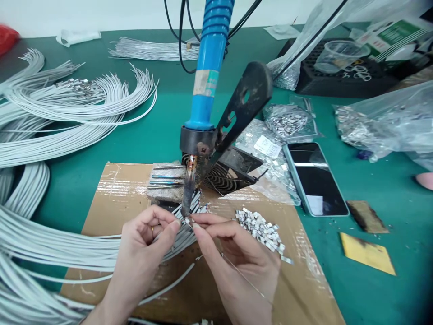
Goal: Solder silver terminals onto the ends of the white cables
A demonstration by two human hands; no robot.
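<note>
A blue-handled soldering iron (200, 97) is clamped upright in a black stand bracket (244, 106), its tip pointing down between my hands. My left hand (144, 250) is closed in a pinch just left of the tip; what lies between thumb and finger is too small to tell. From the right, my right hand (237, 262) pinches a thin solder wire (245, 278) that trails back under the palm. A tiny whitish piece (187, 220) shows at the tip, between the fingertips of both hands. White cables (181, 241) run behind and beneath my hands.
Small metal-and-white parts (260, 228) are heaped on the cardboard (304, 275) to the right. Cable bundles (61, 243) fill the left side. A phone (320, 180), a yellow sponge (367, 253) and bags of parts (289, 119) lie right. Metal rods rest on a block (165, 193).
</note>
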